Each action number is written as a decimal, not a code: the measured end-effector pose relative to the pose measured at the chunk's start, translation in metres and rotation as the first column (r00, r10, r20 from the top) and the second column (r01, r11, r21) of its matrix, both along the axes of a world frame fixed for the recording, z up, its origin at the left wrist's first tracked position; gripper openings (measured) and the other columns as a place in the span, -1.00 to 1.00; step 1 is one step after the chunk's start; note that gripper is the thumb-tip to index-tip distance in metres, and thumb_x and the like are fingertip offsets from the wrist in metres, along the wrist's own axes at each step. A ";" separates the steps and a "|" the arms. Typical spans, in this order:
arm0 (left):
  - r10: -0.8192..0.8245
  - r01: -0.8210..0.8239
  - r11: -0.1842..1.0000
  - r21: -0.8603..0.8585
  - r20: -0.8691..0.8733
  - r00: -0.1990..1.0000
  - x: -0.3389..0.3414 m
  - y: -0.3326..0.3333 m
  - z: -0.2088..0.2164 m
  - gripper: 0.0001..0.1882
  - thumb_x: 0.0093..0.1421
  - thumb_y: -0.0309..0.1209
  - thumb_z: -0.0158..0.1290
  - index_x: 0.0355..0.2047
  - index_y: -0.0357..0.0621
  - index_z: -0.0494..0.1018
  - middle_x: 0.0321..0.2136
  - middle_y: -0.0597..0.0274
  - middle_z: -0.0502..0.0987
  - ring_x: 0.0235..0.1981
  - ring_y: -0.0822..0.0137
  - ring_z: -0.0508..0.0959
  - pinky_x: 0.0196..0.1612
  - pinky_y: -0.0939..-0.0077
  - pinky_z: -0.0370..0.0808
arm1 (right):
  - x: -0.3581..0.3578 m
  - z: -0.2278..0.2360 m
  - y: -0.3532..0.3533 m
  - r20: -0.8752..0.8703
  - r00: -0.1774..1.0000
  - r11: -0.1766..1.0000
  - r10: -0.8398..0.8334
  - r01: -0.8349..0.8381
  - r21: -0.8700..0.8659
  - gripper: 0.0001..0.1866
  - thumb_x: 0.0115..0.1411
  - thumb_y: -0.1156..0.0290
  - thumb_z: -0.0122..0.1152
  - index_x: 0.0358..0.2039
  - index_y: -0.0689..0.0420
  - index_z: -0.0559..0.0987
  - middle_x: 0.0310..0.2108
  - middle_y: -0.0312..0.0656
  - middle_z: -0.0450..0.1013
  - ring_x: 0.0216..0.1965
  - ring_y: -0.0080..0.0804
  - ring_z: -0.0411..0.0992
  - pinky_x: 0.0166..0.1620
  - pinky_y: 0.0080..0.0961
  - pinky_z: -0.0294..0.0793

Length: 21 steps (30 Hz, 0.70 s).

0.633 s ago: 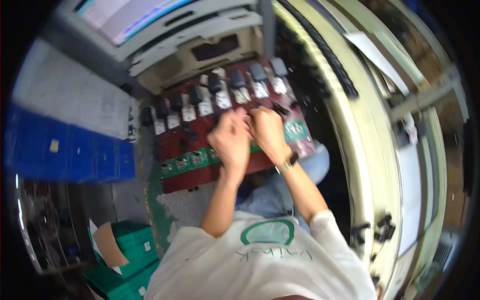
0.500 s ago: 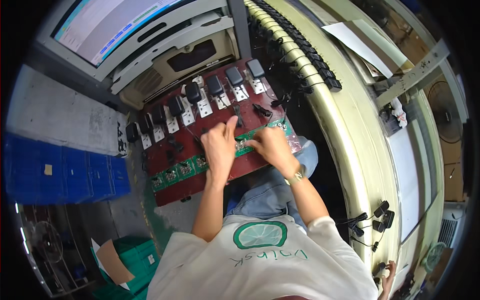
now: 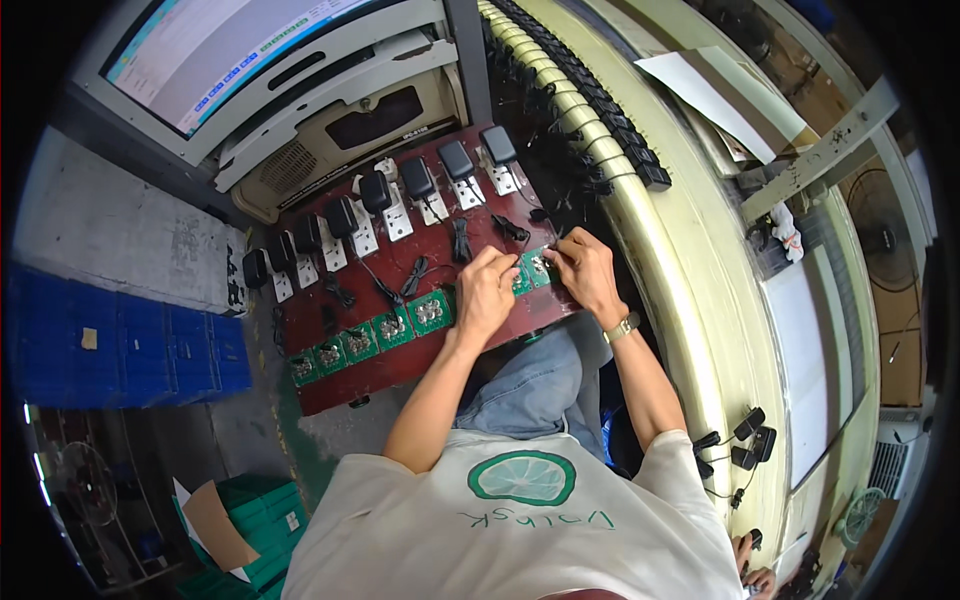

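My left hand [image 3: 487,298] is at the right part of a row of green circuit boards [image 3: 430,312], its thumb and fingertips pinched together over a board. What those fingers hold is too small to make out. Close by, my right hand [image 3: 590,275], with a watch on the wrist, has thumb and finger closed at the board [image 3: 540,268] on the row's right end. Its grip is also unclear. Behind the boards, black power adapters [image 3: 416,177] stand in a row on metal plates [image 3: 397,221]. Bundled black cables [image 3: 461,240] lie between adapters and boards on the dark red bench top [image 3: 440,352].
A monitor [image 3: 230,60] and a beige instrument [image 3: 350,140] stand behind the bench. To the right runs a cream conveyor [image 3: 665,260] carrying black adapters [image 3: 640,165]. Another person's hands [image 3: 755,575] show at lower right. Blue bins [image 3: 150,345] and a green crate [image 3: 262,530] are at left.
Both hands have moved right along the row of boards, toward its right end. More boards now show to the left of my left hand. The view has shifted slightly.
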<state>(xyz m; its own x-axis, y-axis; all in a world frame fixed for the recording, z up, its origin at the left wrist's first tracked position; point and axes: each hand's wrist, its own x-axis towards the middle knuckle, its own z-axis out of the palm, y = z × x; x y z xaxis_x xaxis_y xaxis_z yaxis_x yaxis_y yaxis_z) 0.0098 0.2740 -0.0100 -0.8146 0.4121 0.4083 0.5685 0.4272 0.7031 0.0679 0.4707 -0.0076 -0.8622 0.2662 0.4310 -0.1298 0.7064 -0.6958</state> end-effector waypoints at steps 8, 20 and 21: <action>0.159 -0.198 0.913 -0.356 -0.137 0.978 -0.005 -0.001 0.123 -0.71 0.15 -0.19 0.43 -0.30 -0.17 0.76 -0.40 0.13 0.60 -0.44 0.10 0.55 -0.27 0.20 0.56 | -0.030 0.158 -0.021 0.244 0.964 0.929 -0.111 0.013 0.370 -0.67 0.28 0.20 0.44 -0.41 0.24 0.72 -0.44 -0.13 0.52 -0.52 -0.13 0.45 -0.38 -0.26 0.45; 0.546 -0.408 0.686 -0.602 0.055 0.836 -0.171 -0.016 0.093 -0.02 0.03 0.28 0.40 0.20 -0.27 0.44 0.26 -0.33 0.26 0.26 -0.41 0.33 0.14 -0.46 0.47 | -0.225 0.076 -0.096 0.562 0.640 0.847 -0.525 0.329 0.417 -0.03 0.00 -0.35 0.54 0.21 0.16 0.63 0.44 0.52 0.03 0.23 0.41 0.21 0.15 0.25 0.40; 0.565 -0.433 0.714 -0.550 0.088 0.821 -0.168 -0.004 0.095 0.04 0.00 0.24 0.44 0.26 -0.27 0.37 0.26 -0.34 0.26 0.25 -0.39 0.32 0.14 -0.48 0.47 | -0.227 0.063 -0.085 0.465 0.647 0.791 -0.604 0.415 0.449 -0.09 -0.03 -0.34 0.55 0.13 0.14 0.69 0.41 0.49 0.06 0.19 0.34 0.22 0.12 0.16 0.41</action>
